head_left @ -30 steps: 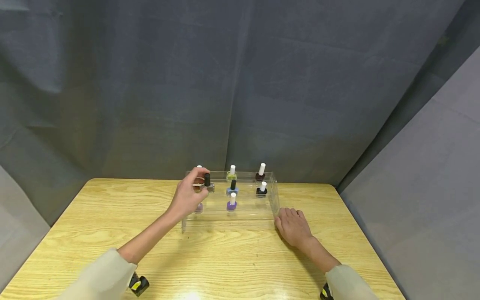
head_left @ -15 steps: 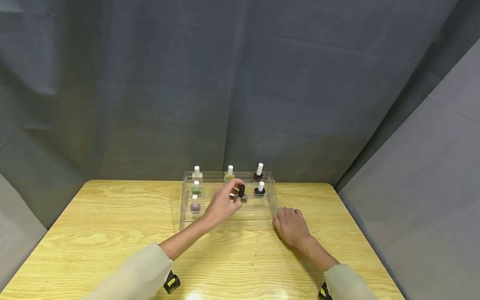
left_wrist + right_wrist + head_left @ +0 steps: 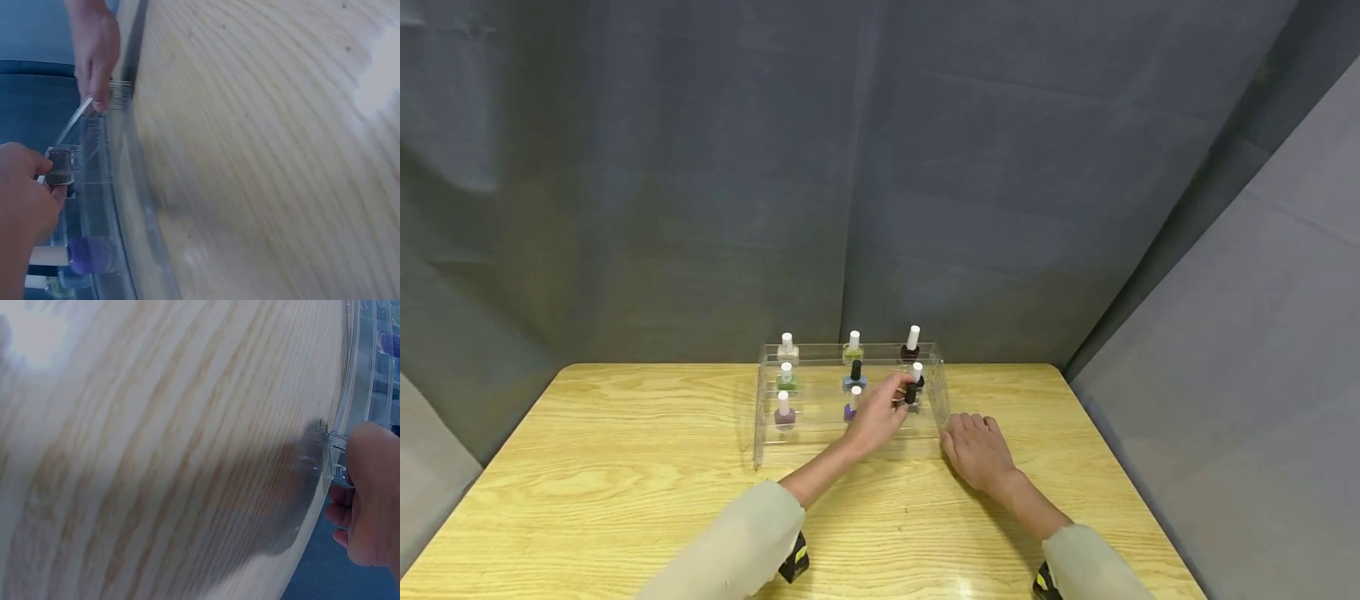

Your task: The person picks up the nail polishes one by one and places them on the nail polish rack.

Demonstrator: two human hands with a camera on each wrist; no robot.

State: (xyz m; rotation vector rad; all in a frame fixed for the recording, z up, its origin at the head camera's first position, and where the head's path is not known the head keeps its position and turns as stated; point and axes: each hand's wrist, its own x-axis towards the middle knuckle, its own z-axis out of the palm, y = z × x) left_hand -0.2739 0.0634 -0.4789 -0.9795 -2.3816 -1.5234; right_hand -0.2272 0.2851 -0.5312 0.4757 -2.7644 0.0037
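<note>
My left hand (image 3: 877, 418) pinches a nail polish bottle with a black cap (image 3: 911, 394) above the right end of the rack's front tier. In the left wrist view the base of this bottle (image 3: 60, 167) faces the camera, between thumb and fingers. The clear acrylic stepped rack (image 3: 820, 435) stands near the table's back edge. At its right front corner my right hand (image 3: 976, 452) grips the end panel, thumb on one side and curled fingers on the other, as the right wrist view shows. A purple bottle (image 3: 90, 255) stands on the front tier beside my left hand, partly hidden in the head view.
Other polish bottles stand upright in the rack: a lilac one (image 3: 784, 414), a green one (image 3: 786, 380), a blue one (image 3: 854, 380) and a dark red one (image 3: 910, 350) among them. A dark curtain (image 3: 850, 208) hangs behind the wooden table (image 3: 587, 467).
My left hand has carried the black-capped polish bottle rightward across the rack, from the left column past the middle to the right end. The right hand has kept its place on the rack.
</note>
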